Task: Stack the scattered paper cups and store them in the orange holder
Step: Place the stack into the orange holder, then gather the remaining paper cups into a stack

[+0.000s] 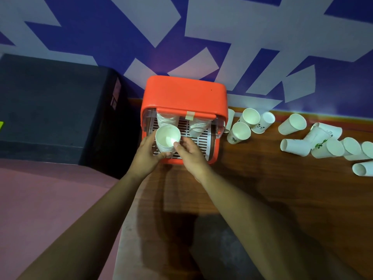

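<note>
The orange holder [184, 93] stands at the back of the wooden table, its front open onto a slatted tray [198, 139]. Two stacks of white paper cups [198, 127] sit upright at the rear of that tray. A third stack of cups [167, 139] stands at the tray's front left. My left hand [146, 156] grips this stack from the left and below. My right hand [190, 153] holds it from the right, thumb against its side. Several loose paper cups [292, 124] lie scattered on the table to the right.
A large black box [56, 110] stands left of the holder, past the table's left edge. A blue and white patterned wall [201, 37] runs behind. Bare wooden table [252, 178] lies in front of the scattered cups.
</note>
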### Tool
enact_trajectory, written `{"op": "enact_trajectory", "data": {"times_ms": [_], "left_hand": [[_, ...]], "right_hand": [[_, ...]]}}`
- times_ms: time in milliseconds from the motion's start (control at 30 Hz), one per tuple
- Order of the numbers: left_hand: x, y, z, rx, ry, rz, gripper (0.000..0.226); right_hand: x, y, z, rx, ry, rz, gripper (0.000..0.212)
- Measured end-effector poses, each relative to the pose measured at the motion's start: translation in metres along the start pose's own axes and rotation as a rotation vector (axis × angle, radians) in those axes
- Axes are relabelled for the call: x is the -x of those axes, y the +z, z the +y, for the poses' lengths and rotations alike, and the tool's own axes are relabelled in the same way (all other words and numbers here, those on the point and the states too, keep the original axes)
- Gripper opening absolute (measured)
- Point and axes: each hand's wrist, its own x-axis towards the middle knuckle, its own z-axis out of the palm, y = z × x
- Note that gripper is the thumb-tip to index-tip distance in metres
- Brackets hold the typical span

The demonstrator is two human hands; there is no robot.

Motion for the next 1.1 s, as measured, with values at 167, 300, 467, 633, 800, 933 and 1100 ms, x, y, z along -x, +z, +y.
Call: {"op": "enact_trajectory", "data": {"times_ms": [167, 300, 467, 633, 800, 933, 1100], "left_hand": [[0.0, 0.01, 0.003, -0.019, -0.023, -0.021, 0.075], [0.006, 0.014, 0.006, -0.112, -0.031, -0.009, 0.08], [0.032, 0.011, 0.017, -0.202, -0.181, 0.099, 0.071], [0.059, 0.032, 0.029, -0.335, -0.256, 0.15, 0.045], [0.065, 0.104, 0.062, -0.38, -0.222, -0.052, 0.012], [0.042, 0.176, 0.1, -0.322, -0.193, -0.099, 0.015], [-0.014, 0.235, 0.125, -0.23, -0.242, -0.11, 0.061]], "right_hand": [[0.0, -0.007, 0.001, 0.036, 0.011, 0.046, 0.031], [0.008, -0.017, -0.001, 0.086, 0.009, 0.033, 0.038], [0.033, -0.051, 0.007, 0.289, 0.023, 0.035, 0.049], [0.061, -0.123, 0.032, 0.598, 0.04, 0.098, 0.044], [0.072, -0.206, 0.047, 0.758, 0.106, 0.13, 0.049], [0.066, -0.271, 0.059, 0.804, 0.12, 0.143, 0.049], [0.053, -0.333, 0.068, 0.812, 0.108, 0.168, 0.048]]}}
